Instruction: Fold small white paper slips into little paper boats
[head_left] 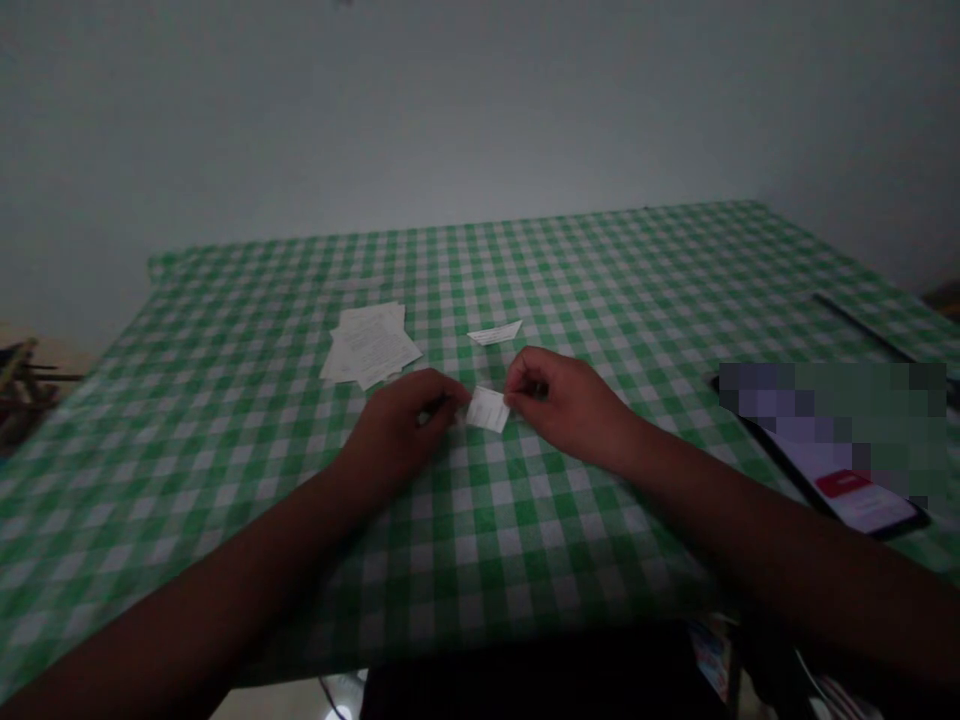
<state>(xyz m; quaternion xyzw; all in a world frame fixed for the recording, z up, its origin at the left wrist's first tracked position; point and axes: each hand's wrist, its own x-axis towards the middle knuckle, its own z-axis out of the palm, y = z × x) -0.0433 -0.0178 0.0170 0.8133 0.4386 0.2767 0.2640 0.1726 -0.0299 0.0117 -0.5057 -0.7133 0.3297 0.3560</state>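
A small white slip of paper [488,409] is held just above the green-and-white checked tablecloth [600,270], near the middle of the table. My left hand [405,425] pinches its left edge with curled fingers. My right hand [559,400] pinches its right edge. Both hands are closed on the slip. A second, narrower paper strip [495,333] lies flat a little beyond the hands. A small stack of printed white sheets [370,345] rests on the cloth to the far left of the hands.
A phone [847,480] with a lit screen lies on the table at the right, partly blurred out. A dark thin bar [862,325] lies near the right edge. Dark objects [22,385] sit off the table's left side. A pale wall stands behind.
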